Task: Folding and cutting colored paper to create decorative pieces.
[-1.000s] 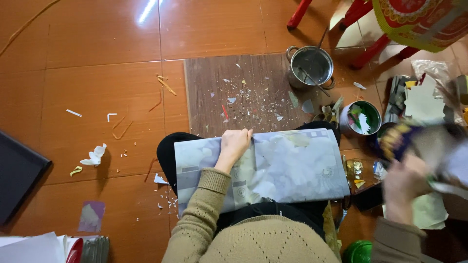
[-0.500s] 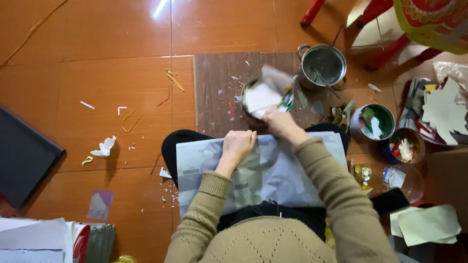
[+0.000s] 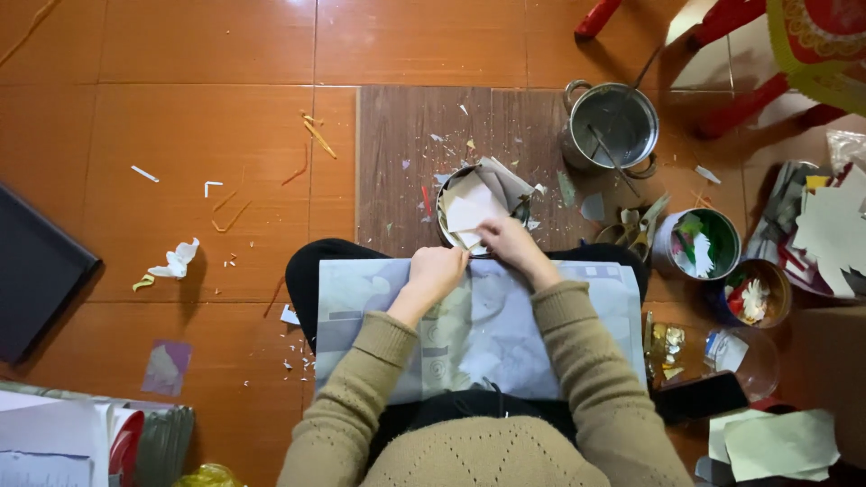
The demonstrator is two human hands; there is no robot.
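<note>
A pale blue-grey printed sheet (image 3: 487,334) lies spread over my lap. My left hand (image 3: 436,272) rests closed on its far edge, fingers curled onto the paper. My right hand (image 3: 505,243) reaches just past that edge into a round bowl (image 3: 446,230) on a brown mat, its fingers on the white and grey paper pieces (image 3: 471,206) piled in the bowl. Whether the fingers pinch a piece is hidden.
A steel pot (image 3: 613,126) with a stick stands at the mat's far right. A green tin (image 3: 699,243), small bowls (image 3: 753,293) of scraps, scissors (image 3: 636,230), a dark phone (image 3: 699,397) and loose papers crowd the right. Paper bits litter the floor; a dark board (image 3: 36,271) lies left.
My right hand came from the far right with a bowl of paper, carried it across, and now has it set on the mat ahead. The left hand stayed on the sheet.
</note>
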